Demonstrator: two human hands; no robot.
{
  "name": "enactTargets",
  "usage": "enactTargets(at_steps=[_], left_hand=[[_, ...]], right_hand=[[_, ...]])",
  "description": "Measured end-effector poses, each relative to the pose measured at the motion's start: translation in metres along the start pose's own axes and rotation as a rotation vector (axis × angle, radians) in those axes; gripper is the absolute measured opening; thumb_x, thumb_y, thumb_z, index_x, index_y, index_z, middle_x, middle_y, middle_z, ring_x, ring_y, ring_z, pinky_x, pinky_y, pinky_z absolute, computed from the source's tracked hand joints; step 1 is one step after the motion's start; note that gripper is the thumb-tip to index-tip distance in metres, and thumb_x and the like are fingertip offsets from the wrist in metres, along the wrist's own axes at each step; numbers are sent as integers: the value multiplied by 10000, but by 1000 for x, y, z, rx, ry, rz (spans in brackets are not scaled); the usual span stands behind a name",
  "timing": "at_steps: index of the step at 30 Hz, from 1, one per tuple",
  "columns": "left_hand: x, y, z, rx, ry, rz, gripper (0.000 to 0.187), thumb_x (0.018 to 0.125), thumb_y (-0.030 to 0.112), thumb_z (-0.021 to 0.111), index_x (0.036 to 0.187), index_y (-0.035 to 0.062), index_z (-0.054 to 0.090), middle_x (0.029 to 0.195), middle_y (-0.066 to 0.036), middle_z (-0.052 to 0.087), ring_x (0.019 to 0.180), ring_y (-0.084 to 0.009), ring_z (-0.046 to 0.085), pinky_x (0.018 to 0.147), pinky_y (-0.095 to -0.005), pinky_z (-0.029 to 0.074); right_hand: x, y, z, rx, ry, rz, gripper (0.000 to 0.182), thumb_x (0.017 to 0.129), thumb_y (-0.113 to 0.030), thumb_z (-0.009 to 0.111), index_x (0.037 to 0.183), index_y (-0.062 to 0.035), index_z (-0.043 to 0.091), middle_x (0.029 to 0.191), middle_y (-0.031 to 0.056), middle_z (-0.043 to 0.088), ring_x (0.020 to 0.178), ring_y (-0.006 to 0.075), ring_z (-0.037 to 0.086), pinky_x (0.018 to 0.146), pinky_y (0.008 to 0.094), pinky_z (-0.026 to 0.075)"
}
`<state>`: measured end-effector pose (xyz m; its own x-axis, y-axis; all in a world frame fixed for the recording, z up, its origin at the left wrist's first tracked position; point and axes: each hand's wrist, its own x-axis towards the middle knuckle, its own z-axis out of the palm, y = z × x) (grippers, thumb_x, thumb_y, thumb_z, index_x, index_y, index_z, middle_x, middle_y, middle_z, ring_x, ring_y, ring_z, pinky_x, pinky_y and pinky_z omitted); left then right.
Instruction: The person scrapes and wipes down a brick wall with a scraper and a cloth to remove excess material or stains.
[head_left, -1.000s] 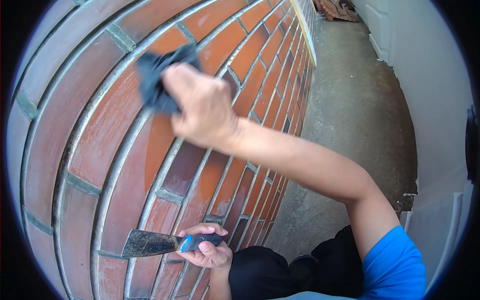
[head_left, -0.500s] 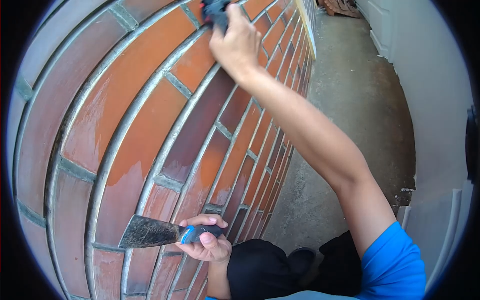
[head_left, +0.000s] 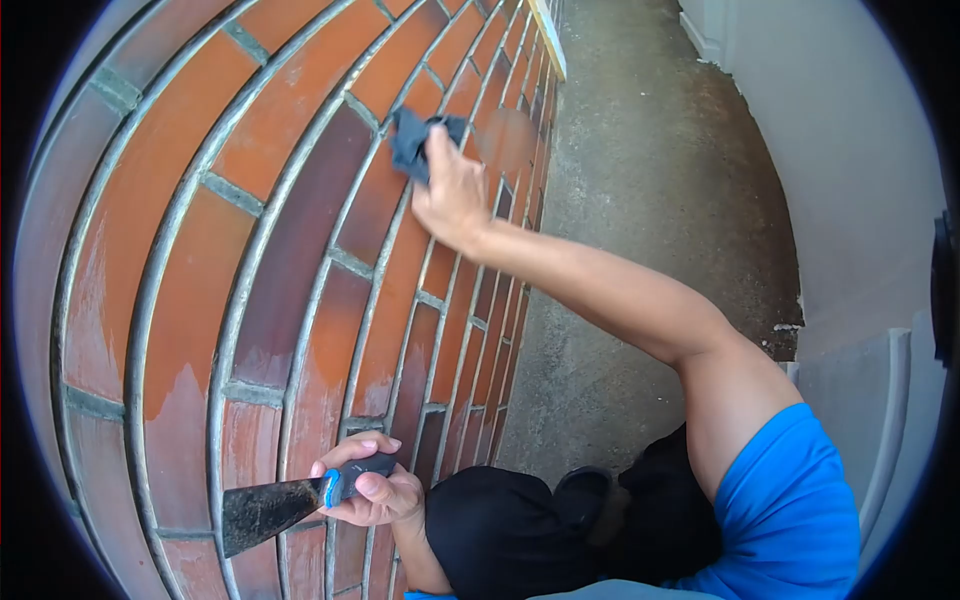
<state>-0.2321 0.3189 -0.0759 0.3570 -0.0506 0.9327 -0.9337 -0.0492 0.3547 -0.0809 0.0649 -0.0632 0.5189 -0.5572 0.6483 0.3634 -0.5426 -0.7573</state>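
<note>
My left hand [head_left: 372, 483] is closed around the dark handle of a putty knife [head_left: 272, 512], low in front of the wall. Its broad, stained blade points left, and a blue band circles the handle's front end. Higher up, my right hand [head_left: 455, 200] presses a dark crumpled cloth [head_left: 412, 142] against the brick wall [head_left: 300, 225]. The bricks are orange to dark purple with grey joints between them. Whitish streaks mark several of the lower bricks.
A concrete floor [head_left: 650, 200] runs alongside the wall. On the right stands a pale wall [head_left: 840, 180] with a ragged lower edge. A light wooden strip [head_left: 548, 38] leans by the far part of the brickwork. My knees and a dark shoe show at the bottom.
My right hand has moved down the wall with the dark cloth. The view has shifted, and my left hand with the putty knife sits lower and further left in it, the blade tilted more downward.
</note>
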Motion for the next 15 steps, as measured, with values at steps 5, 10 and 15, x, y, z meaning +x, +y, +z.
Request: enactTargets(at_steps=[5, 10, 15], left_hand=[[3, -1, 4, 44, -5, 69, 487, 1008, 217, 484, 1401, 42, 257, 919, -170, 542, 564, -206, 484, 455, -284, 432], [2, -2, -3, 129, -26, 97, 440, 1008, 183, 479, 1364, 15, 281, 896, -187, 558, 549, -199, 463, 468, -283, 415], [5, 5, -7, 170, -109, 15, 296, 1002, 176, 490, 1195, 3, 347, 862, -186, 582, 548, -192, 509, 471, -271, 419]], right_hand=[[-146, -4, -24, 193, -521, -1015, 217, 785, -179, 571, 987, -117, 523, 869, 56, 497, 771, 239, 556, 697, 358, 459], [-144, 103, -62, -283, -1395, -535, 187, 895, -173, 540, 1075, -132, 511, 1068, 134, 600, 1017, 297, 634, 831, 413, 516], [-50, 172, -127, -596, -1007, 86, 290, 855, -141, 585, 1132, -134, 497, 1003, 182, 649, 970, 363, 652, 828, 463, 509]])
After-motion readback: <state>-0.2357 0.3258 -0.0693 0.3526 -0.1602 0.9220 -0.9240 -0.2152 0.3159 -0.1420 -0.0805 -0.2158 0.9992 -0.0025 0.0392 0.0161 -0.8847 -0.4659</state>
